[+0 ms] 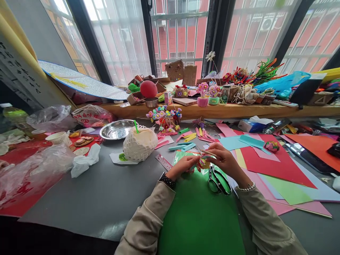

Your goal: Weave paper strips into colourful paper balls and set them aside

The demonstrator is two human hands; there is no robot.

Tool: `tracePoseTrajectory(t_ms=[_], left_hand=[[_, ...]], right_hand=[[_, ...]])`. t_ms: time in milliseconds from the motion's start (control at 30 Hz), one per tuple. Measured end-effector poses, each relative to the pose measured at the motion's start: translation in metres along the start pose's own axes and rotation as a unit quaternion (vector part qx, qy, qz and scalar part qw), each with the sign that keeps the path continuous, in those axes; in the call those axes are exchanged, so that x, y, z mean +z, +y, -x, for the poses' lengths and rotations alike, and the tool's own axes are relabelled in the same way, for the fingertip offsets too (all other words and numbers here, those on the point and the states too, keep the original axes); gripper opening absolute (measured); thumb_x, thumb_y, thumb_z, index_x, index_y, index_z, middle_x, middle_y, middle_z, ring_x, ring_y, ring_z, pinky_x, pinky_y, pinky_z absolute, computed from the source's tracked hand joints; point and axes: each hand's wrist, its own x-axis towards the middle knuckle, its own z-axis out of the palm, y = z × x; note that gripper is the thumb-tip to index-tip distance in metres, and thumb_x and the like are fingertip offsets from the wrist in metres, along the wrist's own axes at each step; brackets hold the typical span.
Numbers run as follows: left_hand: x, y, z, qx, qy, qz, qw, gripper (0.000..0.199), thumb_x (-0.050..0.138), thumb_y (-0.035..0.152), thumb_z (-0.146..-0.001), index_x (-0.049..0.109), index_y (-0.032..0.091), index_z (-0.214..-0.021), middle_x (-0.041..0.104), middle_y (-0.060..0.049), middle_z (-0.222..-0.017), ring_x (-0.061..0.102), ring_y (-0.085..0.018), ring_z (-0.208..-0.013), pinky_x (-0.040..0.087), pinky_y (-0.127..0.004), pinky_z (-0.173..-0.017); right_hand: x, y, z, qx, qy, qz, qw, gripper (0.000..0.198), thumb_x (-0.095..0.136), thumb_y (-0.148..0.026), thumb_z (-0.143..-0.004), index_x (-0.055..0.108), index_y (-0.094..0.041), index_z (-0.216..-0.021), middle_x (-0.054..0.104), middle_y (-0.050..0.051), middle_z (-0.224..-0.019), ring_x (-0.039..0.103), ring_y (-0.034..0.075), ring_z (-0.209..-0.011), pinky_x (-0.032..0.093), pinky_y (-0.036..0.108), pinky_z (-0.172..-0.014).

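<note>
- Head view, the hands: the left hand (184,166) is closed round a small coloured piece (204,163), steadying it above the top part of a green sheet (202,219). The right hand (223,157) is narrow, its fingertips pinched at the same piece; whether it also grips a slim tool, I cannot tell.
- Head view, the piece: it looks light and thin, so too hard a squeeze could crease it, and too loose a one could let a layer slip. The fingers cover much of it, so a misplaced fold or edge could go unseen.
- Head view, the scissors (219,184): they lie on the green sheet just below the right hand, points toward it. A wrist lowered carelessly could knock them or meet the tips.
- Head view, beyond the hands: loose blue strips (182,146) and yellow strips (190,136) lie near; a brushing sleeve could scatter or mix them. The ruler (163,162), beside the left hand, could be nudged too.
- Head view, left side of the worktop (119,198): a netted white drink (140,143) with a green straw (136,126) stands near the strips. A wide sweep of the left arm might tip it, and any liquid inside would spoil paper.
</note>
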Motion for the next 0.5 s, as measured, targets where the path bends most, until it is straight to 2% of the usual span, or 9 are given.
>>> tracePoseTrajectory(t_ms=[100,167,233,300,333,400,500], left_hand=[[-0.001,-0.003,-0.002,-0.011,0.037,0.005,0.999,0.053,0.04,0.063,-0.071,0.062,0.014,-0.074,0.058,-0.002,-0.058,0.034,-0.004,-0.032,0.019,-0.02,-0.035],[-0.002,-0.005,-0.003,0.012,0.111,0.005,0.994,0.054,0.037,0.062,-0.073,0.063,0.015,-0.078,0.059,-0.003,-0.064,0.038,-0.005,-0.033,0.023,-0.021,-0.036],[-0.002,-0.004,-0.001,0.068,0.215,-0.017,0.974,0.047,0.04,0.058,-0.075,0.063,0.017,-0.08,0.06,-0.004,-0.075,0.048,-0.009,-0.046,0.032,-0.022,-0.045],[-0.001,0.0,0.003,0.151,0.298,-0.069,0.94,0.033,0.049,0.049,-0.074,0.063,0.019,-0.08,0.059,-0.005,-0.083,0.054,-0.015,-0.07,0.039,-0.024,-0.063],[0.0,0.002,0.005,0.192,0.313,-0.095,0.925,0.026,0.053,0.044,-0.073,0.063,0.02,-0.08,0.059,-0.004,-0.085,0.053,-0.018,-0.08,0.039,-0.026,-0.072],[0.004,0.006,0.009,0.244,0.297,-0.14,0.913,0.017,0.058,0.035,-0.071,0.063,0.021,-0.079,0.058,-0.005,-0.085,0.049,-0.02,-0.089,0.034,-0.03,-0.084],[0.01,0.009,0.013,0.27,0.264,-0.177,0.909,0.011,0.056,0.026,-0.072,0.063,0.023,-0.079,0.059,-0.005,-0.083,0.048,-0.021,-0.089,0.031,-0.033,-0.089]], right_hand=[[0.001,-0.001,0.0,0.011,0.004,0.021,1.0,0.021,0.057,-0.034,-0.075,0.062,-0.018,-0.088,0.055,0.005,-0.082,0.053,0.013,-0.068,0.043,0.024,-0.051],[0.002,0.0,0.0,0.016,0.015,0.04,0.999,0.02,0.056,-0.034,-0.076,0.062,-0.018,-0.085,0.055,0.005,-0.08,0.052,0.013,-0.065,0.042,0.024,-0.05],[0.005,0.001,0.0,0.019,0.036,0.063,0.997,0.019,0.055,-0.034,-0.076,0.061,-0.018,-0.083,0.056,0.005,-0.08,0.053,0.014,-0.066,0.043,0.024,-0.051],[0.008,0.004,0.0,0.02,0.056,0.085,0.995,0.018,0.054,-0.033,-0.077,0.061,-0.018,-0.084,0.056,0.005,-0.08,0.054,0.015,-0.069,0.044,0.025,-0.053],[0.01,0.005,0.0,0.018,0.064,0.094,0.993,0.018,0.054,-0.033,-0.077,0.061,-0.019,-0.084,0.056,0.005,-0.081,0.054,0.015,-0.071,0.044,0.025,-0.054],[0.014,0.008,0.002,0.008,0.072,0.107,0.992,0.017,0.053,-0.032,-0.078,0.061,-0.02,-0.086,0.056,0.005,-0.082,0.055,0.016,-0.073,0.046,0.026,-0.057],[0.018,0.008,0.004,-0.014,0.074,0.134,0.988,0.015,0.051,-0.026,-0.08,0.06,-0.021,-0.09,0.056,0.005,-0.083,0.056,0.016,-0.076,0.047,0.028,-0.062]])
